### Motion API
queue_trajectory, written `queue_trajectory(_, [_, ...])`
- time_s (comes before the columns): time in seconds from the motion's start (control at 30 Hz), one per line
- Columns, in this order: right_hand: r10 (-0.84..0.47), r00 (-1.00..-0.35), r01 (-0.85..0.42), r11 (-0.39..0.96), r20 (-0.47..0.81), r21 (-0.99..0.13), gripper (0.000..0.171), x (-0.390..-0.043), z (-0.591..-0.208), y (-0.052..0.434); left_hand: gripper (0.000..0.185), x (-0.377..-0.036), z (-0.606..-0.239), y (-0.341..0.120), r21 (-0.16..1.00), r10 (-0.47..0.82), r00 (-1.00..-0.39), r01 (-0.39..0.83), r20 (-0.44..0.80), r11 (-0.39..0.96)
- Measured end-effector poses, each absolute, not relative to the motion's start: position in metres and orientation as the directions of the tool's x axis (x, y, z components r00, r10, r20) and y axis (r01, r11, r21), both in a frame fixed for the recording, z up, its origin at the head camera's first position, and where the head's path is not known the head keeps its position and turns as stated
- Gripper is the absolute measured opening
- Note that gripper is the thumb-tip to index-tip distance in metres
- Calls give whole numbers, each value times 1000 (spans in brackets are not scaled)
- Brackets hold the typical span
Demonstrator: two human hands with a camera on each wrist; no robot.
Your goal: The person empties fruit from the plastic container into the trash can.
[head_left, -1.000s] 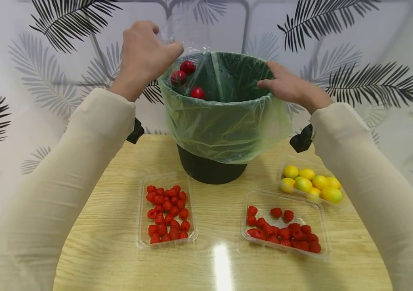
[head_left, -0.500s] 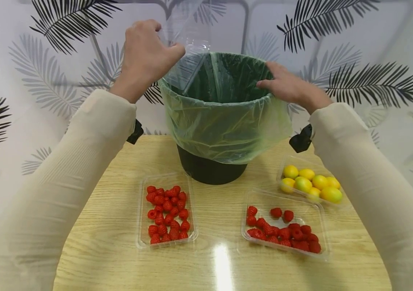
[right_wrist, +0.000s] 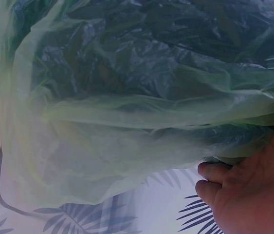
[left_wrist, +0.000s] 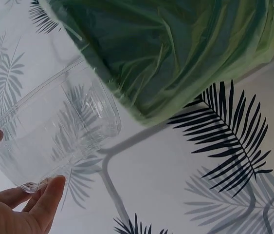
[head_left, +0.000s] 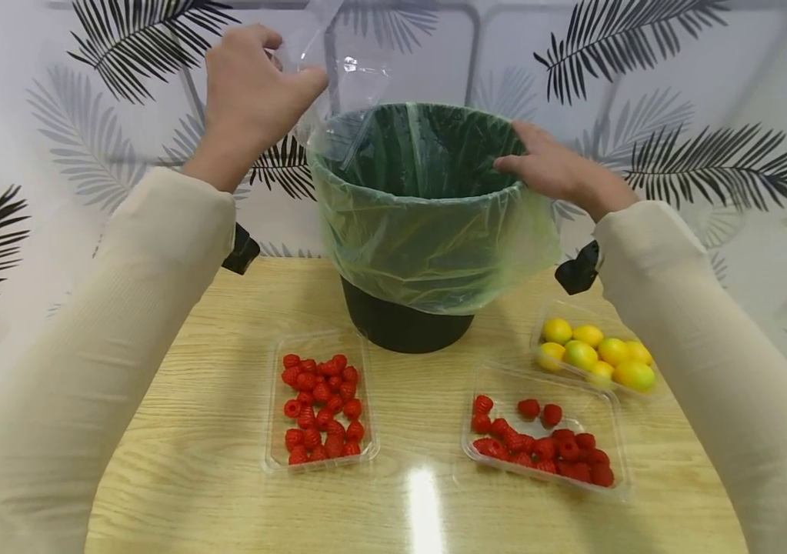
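A black bin (head_left: pixel 400 327) lined with a green plastic bag (head_left: pixel 428 231) stands at the back of the wooden table (head_left: pixel 227 462). My left hand (head_left: pixel 282 65) grips a clear plastic tray (head_left: pixel 345 100) above the bin's left rim; the tray is tilted and holds nothing. In the left wrist view the tray (left_wrist: pixel 54 136) sits between thumb and fingers (left_wrist: pixel 49 195), beside the bag (left_wrist: pixel 175 48). My right hand (head_left: pixel 514 148) holds the bin's right rim, thumb outside and fingers over the bag's edge. The right wrist view shows the right hand's fingers (right_wrist: pixel 219 180) curled under the bag's fold (right_wrist: pixel 127 97).
Three clear trays lie in front of the bin: raspberries at the left (head_left: pixel 320 400), raspberries at the right (head_left: pixel 545 438), and yellow-green round fruits (head_left: pixel 597 354) at the far right. A wall with a palm-leaf pattern (head_left: pixel 677 154) stands right behind the bin.
A second ago red round fruits were sliding from the tilted tray into the bin. Now the tray is bare and my left hand has lifted it up and leftward. The right hand has stayed.
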State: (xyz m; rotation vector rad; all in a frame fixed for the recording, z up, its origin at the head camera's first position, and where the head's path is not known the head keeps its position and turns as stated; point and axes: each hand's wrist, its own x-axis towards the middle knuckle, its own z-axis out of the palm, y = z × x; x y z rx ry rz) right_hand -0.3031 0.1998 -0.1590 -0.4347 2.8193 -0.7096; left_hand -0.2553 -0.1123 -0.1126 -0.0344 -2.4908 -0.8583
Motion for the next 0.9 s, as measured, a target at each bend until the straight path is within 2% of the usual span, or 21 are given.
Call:
queue_trajectory(0.37, [-338, -935, -245, 831, -103, -500, 73, -303, -159, 199, 56, -243, -104, -142, 662, -242, -854, 149, 461, 735])
queue_trajectory(0.47, [-337, -936, -245, 828, -100, -504, 73, -303, -161, 200, 38, -239, -104, -150, 692, -265, -846, 156, 462, 705])
queue_trajectory(0.6, [-338, -936, -247, 824, -93, -509, 73, -303, -163, 201, 24, -230, -106, -161, 729, -296, -841, 158, 452, 666])
queue_trajectory(0.77, [-342, -936, -251, 819, -88, -517, 73, -303, -163, 201, 15, -220, -112, -176, 770, -342, -843, 125, 414, 626])
queue_trajectory(0.9, [-343, -935, -251, 820, -90, -514, 73, -303, -164, 201, 24, -216, -120, -187, 789, -371, -838, 110, 401, 604])
